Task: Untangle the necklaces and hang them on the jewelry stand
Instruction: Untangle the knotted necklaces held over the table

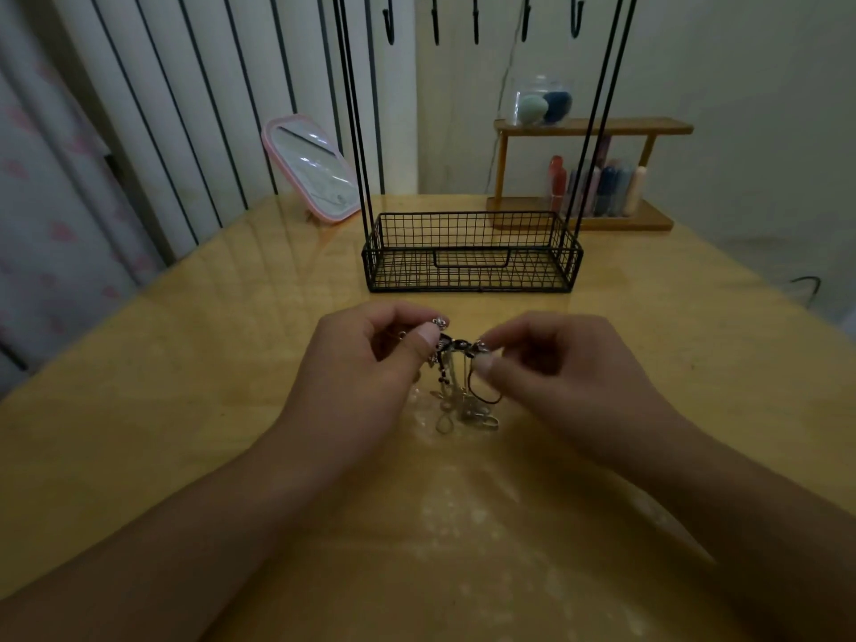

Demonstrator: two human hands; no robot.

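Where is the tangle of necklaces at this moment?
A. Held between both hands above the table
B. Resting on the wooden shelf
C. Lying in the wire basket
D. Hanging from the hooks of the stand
A: the left hand and right hand each pinch the necklaces, whose loops dangle toward the table; the stand's hooks carry nothing.

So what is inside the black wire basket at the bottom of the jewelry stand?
Nothing visible lies inside the wire basket; only its mesh floor shows through the grid. The necklaces are in front of it, pinched between the left hand and right hand.
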